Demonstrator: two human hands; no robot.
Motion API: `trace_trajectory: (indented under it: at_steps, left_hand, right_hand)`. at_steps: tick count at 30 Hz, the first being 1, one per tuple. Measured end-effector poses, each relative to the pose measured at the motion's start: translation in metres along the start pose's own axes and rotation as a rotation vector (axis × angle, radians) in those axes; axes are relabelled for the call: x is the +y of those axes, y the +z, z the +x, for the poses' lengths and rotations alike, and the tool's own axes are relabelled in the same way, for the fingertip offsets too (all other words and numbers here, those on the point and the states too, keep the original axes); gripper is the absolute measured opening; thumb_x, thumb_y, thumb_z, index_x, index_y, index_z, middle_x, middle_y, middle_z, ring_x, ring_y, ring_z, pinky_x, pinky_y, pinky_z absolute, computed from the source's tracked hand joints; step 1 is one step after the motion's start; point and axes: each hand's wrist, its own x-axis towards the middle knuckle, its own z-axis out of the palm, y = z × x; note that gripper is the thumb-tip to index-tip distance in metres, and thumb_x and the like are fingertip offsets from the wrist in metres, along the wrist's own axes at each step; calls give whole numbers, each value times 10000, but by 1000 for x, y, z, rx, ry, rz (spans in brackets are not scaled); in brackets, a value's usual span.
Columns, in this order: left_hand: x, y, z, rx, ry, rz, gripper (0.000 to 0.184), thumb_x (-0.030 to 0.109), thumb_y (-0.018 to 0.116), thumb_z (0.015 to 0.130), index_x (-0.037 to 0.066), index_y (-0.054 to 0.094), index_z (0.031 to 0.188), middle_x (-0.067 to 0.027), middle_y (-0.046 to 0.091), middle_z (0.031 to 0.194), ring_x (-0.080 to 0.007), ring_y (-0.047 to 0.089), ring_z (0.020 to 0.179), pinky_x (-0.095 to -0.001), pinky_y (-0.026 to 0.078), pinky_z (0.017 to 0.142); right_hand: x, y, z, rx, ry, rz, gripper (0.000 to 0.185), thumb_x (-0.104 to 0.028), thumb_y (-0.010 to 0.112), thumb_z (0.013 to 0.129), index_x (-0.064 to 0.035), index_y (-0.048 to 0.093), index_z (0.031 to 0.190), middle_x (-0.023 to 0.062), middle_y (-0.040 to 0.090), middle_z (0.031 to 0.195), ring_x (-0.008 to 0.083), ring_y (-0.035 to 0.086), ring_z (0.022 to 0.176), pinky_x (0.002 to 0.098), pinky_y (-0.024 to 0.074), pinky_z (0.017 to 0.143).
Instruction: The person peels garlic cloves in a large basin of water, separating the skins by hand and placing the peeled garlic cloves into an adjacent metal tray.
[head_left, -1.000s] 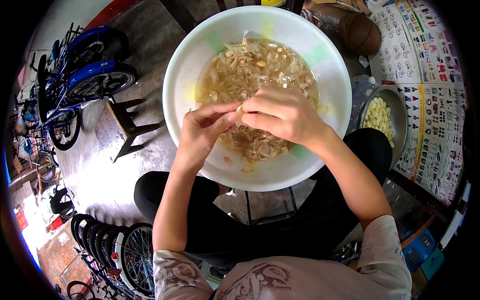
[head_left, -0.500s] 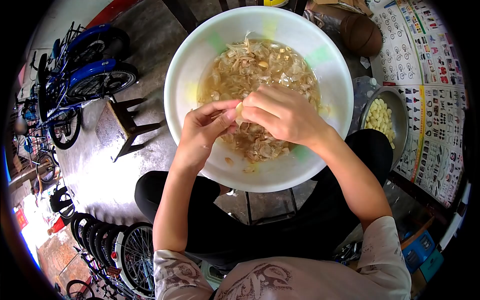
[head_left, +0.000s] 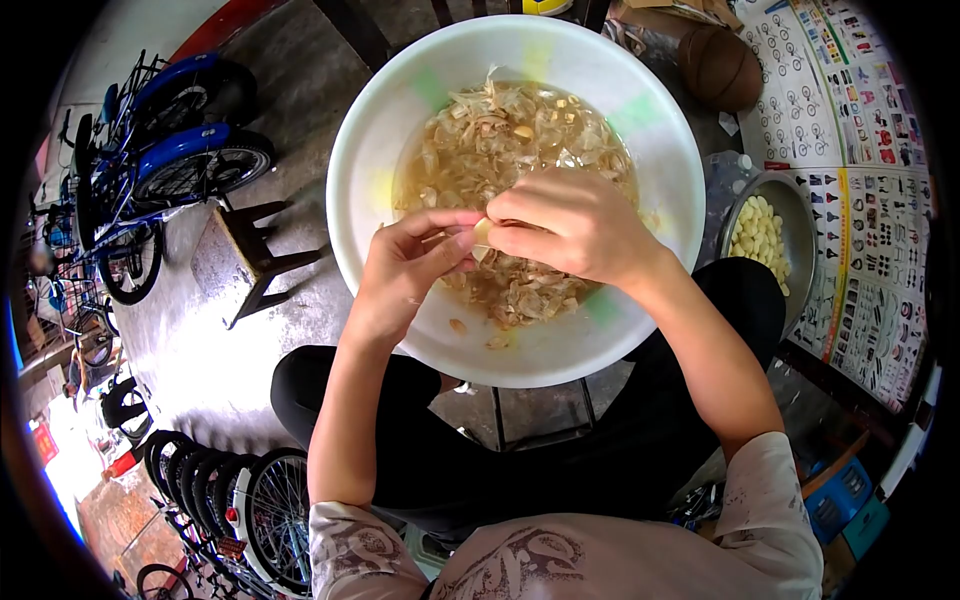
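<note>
A pale garlic clove [head_left: 483, 236] is pinched between my two hands above a large white basin [head_left: 365, 130]. My left hand [head_left: 410, 262] grips its left side with thumb and forefinger. From the right, my right hand [head_left: 575, 228] has its fingertips closed on the same clove, partly covering it. Under the hands, cloudy water in the basin holds a mass of wet garlic skins [head_left: 530, 290], with a loose clove [head_left: 523, 132] among them. Peeled garlic cloves [head_left: 760, 238] fill part of a metal bowl [head_left: 803, 225] beyond my right forearm.
A small wooden stool [head_left: 230, 255] stands left of the basin. Blue bicycles [head_left: 190, 160] line the left side, with more wheels [head_left: 275, 515] at lower left. At right are a basketball [head_left: 720, 68] and a printed poster [head_left: 875, 240]. The basin sits between my knees.
Both hands stay over the basin on the clove, with only slight finger shifts. More of the clove's pale surface shows between the fingertips now.
</note>
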Motion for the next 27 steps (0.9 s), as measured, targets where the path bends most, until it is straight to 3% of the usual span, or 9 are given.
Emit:
trace_trajectory:
  at_steps: [8,10,13,16,18,19,21,25,27]
  left_hand:
    - [2,5,-2,33,40,-63,271,83,642,964,-11,635,1218,-67,686,1049,-115,645,919,-269,542,828]
    - [4,7,-3,52,48,-108,313,85,587,990,24,570,1296,-54,648,1164,-122,631,1011,-294,538,892]
    - [1,7,-3,67,91,-129,329,76,579,993,35,547,1318,-52,636,1191,-131,625,1053,-303,541,903]
    - [0,9,-4,66,85,-190,309,66,588,990,32,567,1296,-60,618,1194,-138,618,1056,-303,558,895]
    - [0,10,-4,62,83,-203,305,66,587,991,32,562,1293,-65,622,1186,-140,622,1049,-307,560,902]
    - [0,10,-4,59,79,-218,301,66,586,992,33,557,1290,-69,626,1178,-143,625,1043,-310,562,908]
    - [0,12,-6,63,84,-230,286,64,588,990,29,553,1272,-76,630,1166,-147,630,1034,-314,563,909]
    - [-2,16,-6,74,122,-203,251,87,589,993,42,520,1230,-76,644,1150,-150,654,1020,-302,553,886]
    - [-7,12,-5,81,115,-188,249,85,598,986,47,521,1219,-67,646,1135,-146,650,1014,-298,544,885]
  right_hand:
    - [-5,1,0,-110,54,-107,85,-166,652,835,-92,624,867,-10,519,892,131,584,858,310,533,682]
    - [-6,2,0,-121,95,-83,80,-162,638,847,-89,621,874,-4,518,894,137,583,860,314,533,687]
    - [-6,1,-3,-110,146,27,60,-120,651,852,-79,612,874,15,534,888,160,604,846,338,537,675]
    - [-9,-3,-3,-144,263,241,189,-44,745,790,-46,602,914,29,591,935,211,629,806,325,527,651]
    - [-9,0,-6,-132,463,559,203,-17,736,795,-54,619,957,28,614,985,196,646,833,298,539,712]
    - [-9,-1,-5,-130,461,556,203,-17,736,795,-54,619,957,28,614,985,196,646,833,298,539,712]
    - [-9,0,-2,26,613,753,323,-52,788,784,-80,654,1076,25,640,1027,183,659,875,285,545,761]
    - [-16,-5,5,61,596,760,379,-70,824,758,-93,693,1112,28,660,1046,182,666,916,291,553,779]
    - [-11,4,-1,78,384,553,289,-70,809,767,-77,725,1044,41,666,948,193,666,796,319,556,720]
